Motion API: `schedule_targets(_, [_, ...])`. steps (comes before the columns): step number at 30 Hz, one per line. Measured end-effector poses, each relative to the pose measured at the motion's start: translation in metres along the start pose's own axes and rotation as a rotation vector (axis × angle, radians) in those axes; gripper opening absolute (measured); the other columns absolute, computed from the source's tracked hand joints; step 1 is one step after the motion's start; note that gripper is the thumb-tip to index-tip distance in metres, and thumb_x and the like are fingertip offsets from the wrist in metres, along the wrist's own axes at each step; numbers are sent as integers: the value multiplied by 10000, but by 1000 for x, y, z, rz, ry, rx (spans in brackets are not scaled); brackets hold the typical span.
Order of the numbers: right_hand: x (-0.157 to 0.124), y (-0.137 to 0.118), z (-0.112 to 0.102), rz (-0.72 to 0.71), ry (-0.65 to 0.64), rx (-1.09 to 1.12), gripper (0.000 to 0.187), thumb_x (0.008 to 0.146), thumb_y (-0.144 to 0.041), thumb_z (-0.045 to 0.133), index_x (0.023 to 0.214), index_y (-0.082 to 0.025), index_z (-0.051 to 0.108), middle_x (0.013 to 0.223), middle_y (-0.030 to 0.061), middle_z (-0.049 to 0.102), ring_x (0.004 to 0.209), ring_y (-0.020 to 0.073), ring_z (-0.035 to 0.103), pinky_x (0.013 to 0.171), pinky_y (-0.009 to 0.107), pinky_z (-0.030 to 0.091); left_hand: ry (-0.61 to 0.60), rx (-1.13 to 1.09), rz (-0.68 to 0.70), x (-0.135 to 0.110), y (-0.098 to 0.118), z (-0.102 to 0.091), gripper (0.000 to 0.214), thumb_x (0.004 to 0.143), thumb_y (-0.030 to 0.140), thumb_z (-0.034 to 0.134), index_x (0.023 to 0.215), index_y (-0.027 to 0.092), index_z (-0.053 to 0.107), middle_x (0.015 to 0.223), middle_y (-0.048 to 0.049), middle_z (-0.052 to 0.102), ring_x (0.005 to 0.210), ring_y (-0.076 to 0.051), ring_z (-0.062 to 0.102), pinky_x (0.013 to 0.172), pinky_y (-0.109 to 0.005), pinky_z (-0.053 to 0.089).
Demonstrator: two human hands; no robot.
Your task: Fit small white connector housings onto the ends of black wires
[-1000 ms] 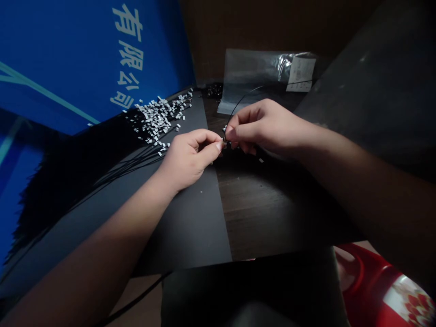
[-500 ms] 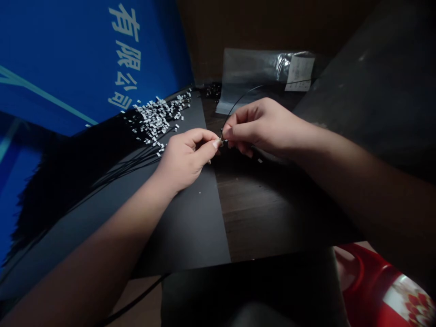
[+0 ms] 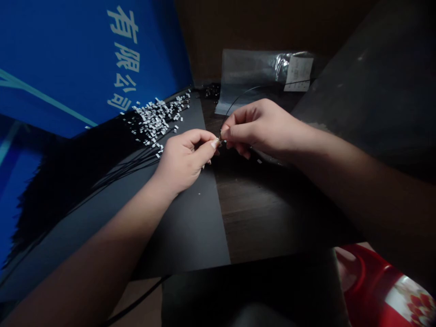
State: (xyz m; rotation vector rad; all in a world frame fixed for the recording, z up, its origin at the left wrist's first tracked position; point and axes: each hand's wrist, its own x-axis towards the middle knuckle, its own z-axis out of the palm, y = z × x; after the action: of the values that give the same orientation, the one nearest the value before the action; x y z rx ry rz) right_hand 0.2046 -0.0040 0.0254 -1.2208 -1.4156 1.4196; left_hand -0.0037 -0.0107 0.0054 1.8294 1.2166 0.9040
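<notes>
At left, small white tabs (image 3: 155,119) are heaped on a black sheet (image 3: 190,222); a tiny piece (image 3: 220,142) is pinched by the left hand (image 3: 184,165) at the end of a thin black cable (image 3: 242,96), which is pinched by the right hand (image 3: 260,129), its length curving far and right, nearer that hand

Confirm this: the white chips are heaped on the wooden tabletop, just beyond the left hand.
Wrong surface: the white chips lie on the black sheet, not on the wooden tabletop, as the head view shows. They are indeed just beyond the left hand.
</notes>
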Motion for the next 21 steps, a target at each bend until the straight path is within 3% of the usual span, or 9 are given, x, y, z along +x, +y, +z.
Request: schedule_targets(21, [3, 4, 8, -10, 39, 43, 159, 807, -63, 798, 718, -164, 714, 609, 4, 685, 434, 98, 562, 399, 222, 453, 48, -78, -108, 1, 3, 2, 96, 907, 266, 754, 895, 172, 774, 731, -5, 726, 591, -107, 605, 544, -207, 494])
